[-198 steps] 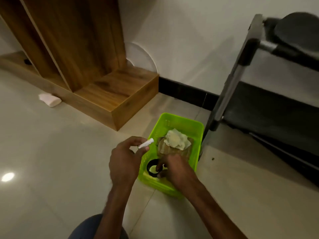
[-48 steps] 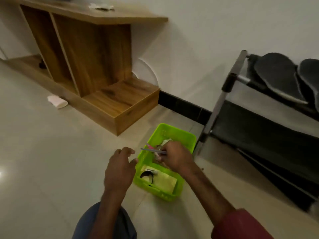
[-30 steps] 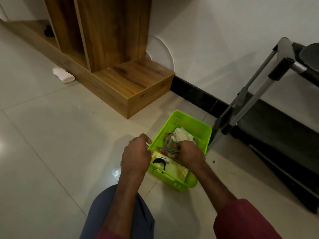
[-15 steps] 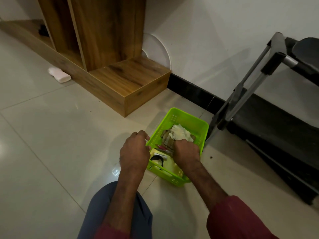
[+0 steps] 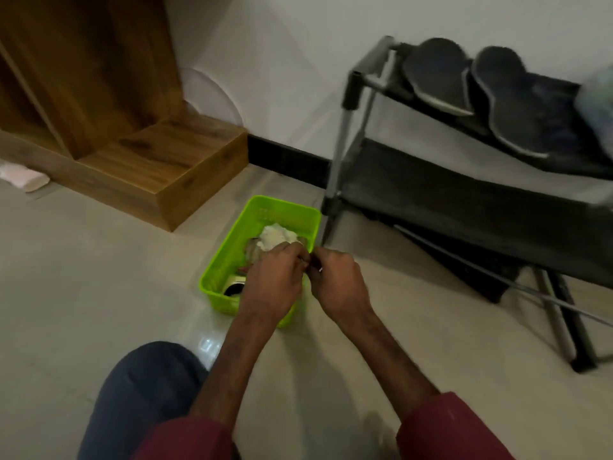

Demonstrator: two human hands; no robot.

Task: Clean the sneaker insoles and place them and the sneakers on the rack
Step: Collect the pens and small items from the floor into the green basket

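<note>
Dark, pale-edged insole A and insole B, side by side on the top shelf of the black rack, at two o'clock

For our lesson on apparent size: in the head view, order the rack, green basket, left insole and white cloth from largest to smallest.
1. Rack.
2. Basket.
3. Left insole, though it lies farther off.
4. Cloth, partly behind the left hand.

Tiled floor carries green basket, wooden unit, white pad by unit's base, blk rack. Rack's top shelf: 2 dark insoles side by side.
</note>
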